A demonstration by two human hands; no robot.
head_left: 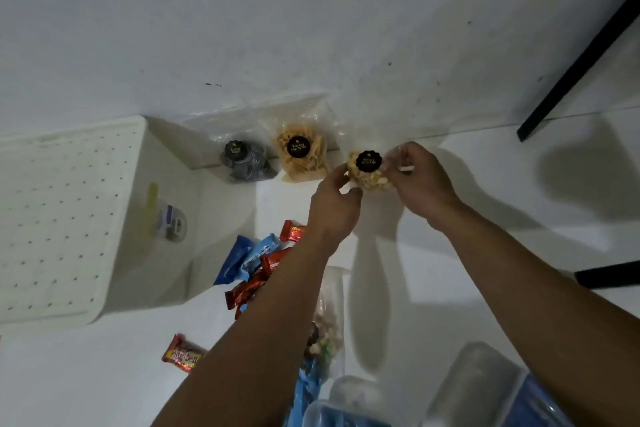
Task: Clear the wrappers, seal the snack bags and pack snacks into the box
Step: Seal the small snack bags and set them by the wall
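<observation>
Both hands [337,199] [420,180] pinching crinkly clear peanut bag [369,177], round black label

I hold the clear bag of pale nuts [370,174] between my hands, right of the clear bag of yellow sticks [302,156] and the clear bag of dark snacks [246,162] along the wall.

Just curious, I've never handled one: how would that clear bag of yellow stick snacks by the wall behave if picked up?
The bag of yellow sticks would probably be floppy: its clear film looks thin and crinkled. Likely light, since the sticks fill only its lower part. The sticks look thin, so squeezing might snap them.
</observation>
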